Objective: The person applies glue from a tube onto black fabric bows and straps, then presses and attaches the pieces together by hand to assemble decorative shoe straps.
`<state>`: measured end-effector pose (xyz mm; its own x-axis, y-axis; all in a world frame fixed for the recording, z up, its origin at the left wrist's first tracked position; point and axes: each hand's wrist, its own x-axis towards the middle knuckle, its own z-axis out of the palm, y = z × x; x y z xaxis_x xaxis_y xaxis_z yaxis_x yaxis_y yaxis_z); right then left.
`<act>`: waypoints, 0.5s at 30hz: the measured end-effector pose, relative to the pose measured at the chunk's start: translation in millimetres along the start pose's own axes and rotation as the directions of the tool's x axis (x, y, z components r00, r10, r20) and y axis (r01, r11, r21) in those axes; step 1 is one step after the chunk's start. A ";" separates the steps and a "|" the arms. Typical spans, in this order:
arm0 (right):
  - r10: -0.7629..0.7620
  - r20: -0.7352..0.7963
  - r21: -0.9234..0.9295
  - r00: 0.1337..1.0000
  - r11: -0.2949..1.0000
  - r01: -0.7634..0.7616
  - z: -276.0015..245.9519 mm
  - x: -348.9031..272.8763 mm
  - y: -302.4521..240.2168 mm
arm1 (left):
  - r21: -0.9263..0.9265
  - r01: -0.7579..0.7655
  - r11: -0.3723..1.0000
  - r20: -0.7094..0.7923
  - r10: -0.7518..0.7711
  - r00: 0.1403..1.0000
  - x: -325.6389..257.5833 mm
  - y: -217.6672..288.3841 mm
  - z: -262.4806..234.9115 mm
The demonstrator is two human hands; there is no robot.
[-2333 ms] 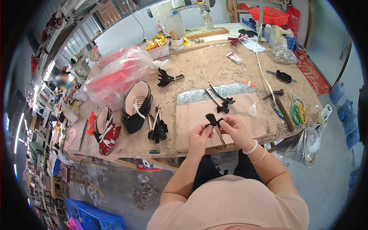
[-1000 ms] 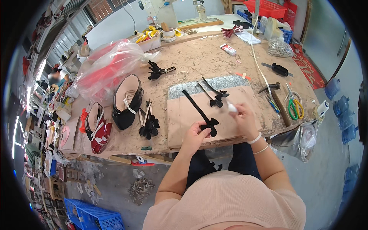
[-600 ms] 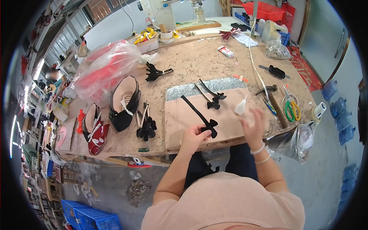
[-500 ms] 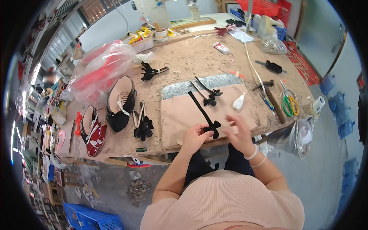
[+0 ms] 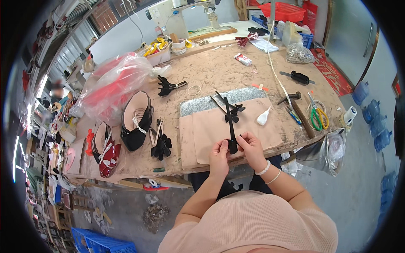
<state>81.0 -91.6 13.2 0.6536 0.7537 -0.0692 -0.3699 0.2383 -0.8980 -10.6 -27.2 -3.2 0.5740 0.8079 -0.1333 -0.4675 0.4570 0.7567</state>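
Between my hands is a black strap with a bow (image 5: 231, 133), its long tail pointing away from me over a beige sheet (image 5: 206, 137). My left hand (image 5: 219, 158) pinches the bow end from the left. From the right, my right hand (image 5: 253, 152) pinches the same end, its fingertips close to the left ones and partly hiding the bow. Just beyond lie more black bow straps (image 5: 239, 108), partly crossed by the held one. A white squeeze bottle (image 5: 263, 116) lies to the right on the sheet.
Left are tied black shoe uppers (image 5: 137, 122), red ones (image 5: 109, 160), bundled bow straps (image 5: 161, 147) and black strips (image 5: 171, 85). Right are a hammer (image 5: 303, 116), scissors (image 5: 317, 118) and a thread spool (image 5: 349, 115). Plastic-wrapped red material (image 5: 118, 82) lies far left; a sewing machine (image 5: 168, 19) stands behind.
My right hand has come in from the right and now grips the bow end too. The strap has turned from slanting left to nearly straight away from me.
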 end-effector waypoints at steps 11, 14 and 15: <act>-0.242 0.116 -0.664 0.963 0.703 0.257 -34.7 25.3 -27.5 | 0.705 -0.706 0.060 0.575 0.535 0.619 -0.4 37.3 -2.9; -0.524 0.040 -0.959 0.851 0.218 0.179 -61.4 50.9 -43.9 | 0.564 -0.545 0.620 0.180 0.553 0.814 7.1 46.7 -5.5; -0.452 -0.050 -0.986 0.891 0.166 0.029 -66.5 55.0 -47.6 | 0.580 -0.456 0.675 0.155 0.457 0.876 9.6 54.8 -6.3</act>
<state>178.5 -102.2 23.2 0.7822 0.5330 0.3226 0.6084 -0.5420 -0.5798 -34.9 8.0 33.0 0.3931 0.8587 0.3287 -0.1873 -0.2752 0.9430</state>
